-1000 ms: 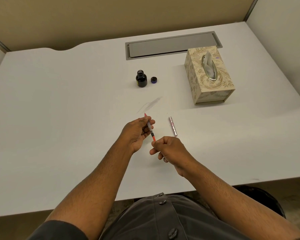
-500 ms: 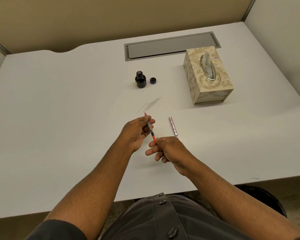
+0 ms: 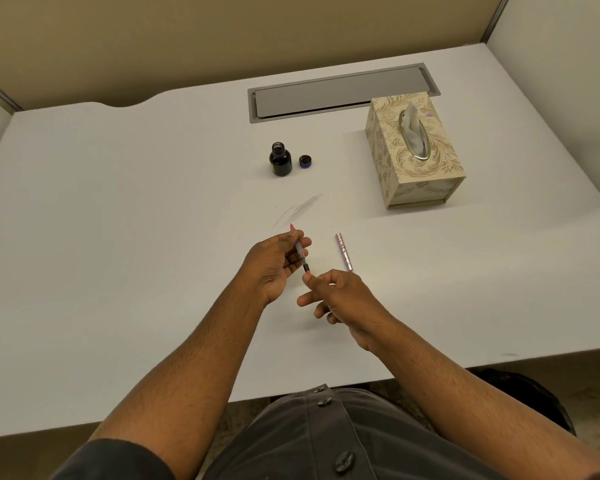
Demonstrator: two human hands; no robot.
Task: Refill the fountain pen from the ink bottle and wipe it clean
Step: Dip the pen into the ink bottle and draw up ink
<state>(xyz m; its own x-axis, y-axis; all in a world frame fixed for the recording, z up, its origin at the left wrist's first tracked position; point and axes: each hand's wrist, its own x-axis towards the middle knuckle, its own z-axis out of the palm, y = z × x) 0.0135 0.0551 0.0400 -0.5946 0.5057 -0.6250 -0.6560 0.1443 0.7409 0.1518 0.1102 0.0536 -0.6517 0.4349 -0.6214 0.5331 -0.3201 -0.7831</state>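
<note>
- On a white desk (image 3: pixel 118 237) walled by tan partitions, a seated person works a fountain pen with both hands over the near middle of the surface
- A patterned tissue box (image 3: pixel 414 157) stands far right, one tissue poking from its slot, well apart from the hands
- The left hand (image 3: pixel 274 265) curls its fingers round the pen section (image 3: pixel 301 252), held off the desk, pink nib pointing away
- The right hand (image 3: pixel 336 296) pinches the converter's red end knob, its other fingers loosely spread
- The ink bottle (image 3: pixel 280 160) stands uncapped beyond the hands, its cap (image 3: pixel 305 161) just beside it
- The pen barrel (image 3: pixel 343 251) lies on the desk just right of the hands
- The step appears to be working the converter before filling; next, the nib likely must reach the bottle's narrow mouth, steadily, without tipping it
</note>
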